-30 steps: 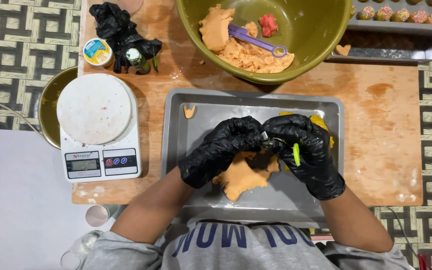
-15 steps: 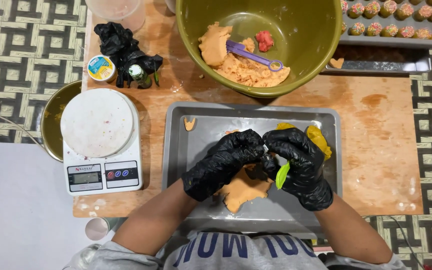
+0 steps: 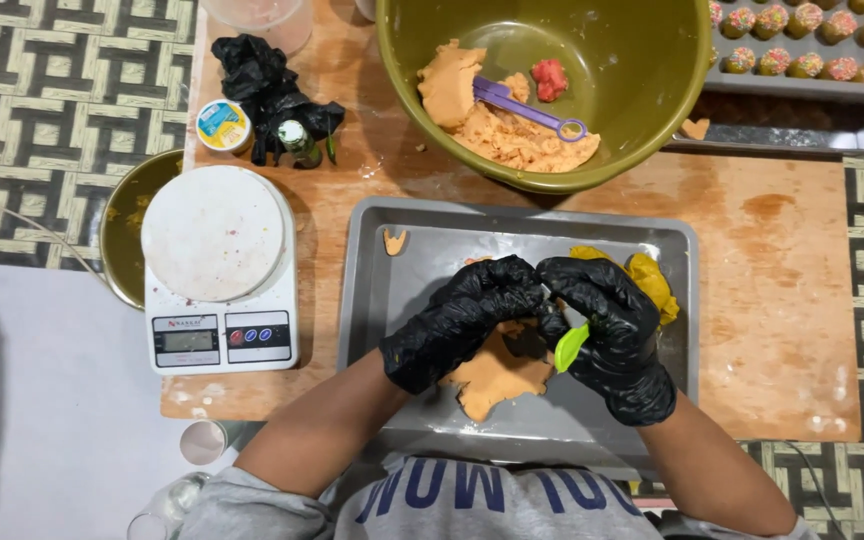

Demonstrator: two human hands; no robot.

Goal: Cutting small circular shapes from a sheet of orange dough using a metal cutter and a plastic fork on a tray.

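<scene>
Hands unmoved since before | orange dough [image 3: 492, 375] beneath fingers [image 3: 512, 285]

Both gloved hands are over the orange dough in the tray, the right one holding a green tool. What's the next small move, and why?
Probably bring the green tool down to the flat orange dough. The right hand grips it just above the dough, while the left hand steadies the piece on the grey tray. Whether the tool's tip touches the dough cannot be told.

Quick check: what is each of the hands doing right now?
Left hand: curled shut over the orange dough; grip on it cannot be told.
Right hand: shut on green-handled tool.
</scene>
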